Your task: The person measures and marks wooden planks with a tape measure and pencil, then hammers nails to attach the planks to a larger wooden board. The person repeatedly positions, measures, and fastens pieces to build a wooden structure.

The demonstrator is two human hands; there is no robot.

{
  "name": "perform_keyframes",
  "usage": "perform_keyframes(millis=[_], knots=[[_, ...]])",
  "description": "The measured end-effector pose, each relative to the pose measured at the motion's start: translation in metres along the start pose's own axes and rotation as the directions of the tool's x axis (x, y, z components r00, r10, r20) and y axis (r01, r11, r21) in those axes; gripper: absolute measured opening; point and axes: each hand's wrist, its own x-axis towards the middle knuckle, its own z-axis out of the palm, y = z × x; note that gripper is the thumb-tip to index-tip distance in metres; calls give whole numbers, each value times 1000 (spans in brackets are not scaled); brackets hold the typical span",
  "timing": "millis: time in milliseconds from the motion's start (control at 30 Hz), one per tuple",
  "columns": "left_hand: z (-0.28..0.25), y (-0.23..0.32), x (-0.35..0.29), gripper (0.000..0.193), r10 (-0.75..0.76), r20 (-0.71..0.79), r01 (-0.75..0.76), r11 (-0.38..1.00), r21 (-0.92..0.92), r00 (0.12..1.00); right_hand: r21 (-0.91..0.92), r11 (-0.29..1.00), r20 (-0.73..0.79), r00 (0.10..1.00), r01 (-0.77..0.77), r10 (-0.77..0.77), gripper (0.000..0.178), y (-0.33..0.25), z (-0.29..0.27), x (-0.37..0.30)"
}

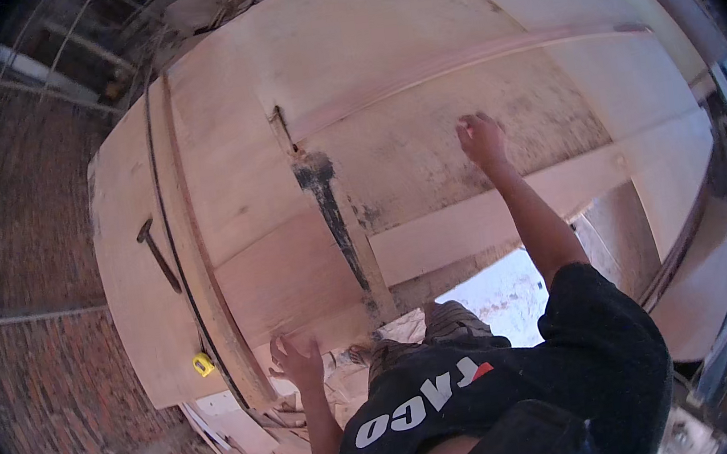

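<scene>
My left hand [298, 361] is at the near edge of a reddish plywood piece [283, 267], its fingers apart and nothing seen in them. Farther right, my right hand [483, 139] is over a stained, dusty board [469, 134], its fingers curled in. Whatever those fingers hold, if anything, is too small to make out. Between the hands runs a narrow wooden strip with black smears [325, 204]. A long pale strip [504, 48] crosses the work beyond my right hand, and a wider pale strip [463, 232] lies on the near side.
A hammer [159, 257] lies on the plywood at the left, beside a long wooden batten [194, 237] with a dark line along it. Nearer is a yellow tape measure [203, 364]. Brickwork [24, 239] fills the far left, and wood offcuts [254, 450] lie below the panel.
</scene>
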Motion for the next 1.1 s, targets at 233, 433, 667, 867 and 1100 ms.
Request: perform_keyframes(millis=[233, 433, 667, 867, 1100], knots=[[-7, 28, 15, 102, -44, 181, 41, 999, 22, 982, -133, 931, 287, 912, 341, -293, 72, -29, 109, 189], [-8, 15, 5, 111, -149, 230, 147, 989, 25, 962, -254, 894, 490, 846, 369, -211, 75, -64, 134, 210], [-14, 18, 10, 115, -131, 271, 145, 989, -30, 953, -240, 925, 428, 887, 294, -171, 50, -21, 97, 168], [-9, 7, 9, 118, -70, 294, 91, 994, -59, 953, -334, 888, 394, 902, 317, -174, 46, 5, -34, 64], [-38, -21, 17, 115, 81, 426, -116, 992, 56, 901, -676, 725, -19, 986, -134, 165, 53, 135, -151, 8]])
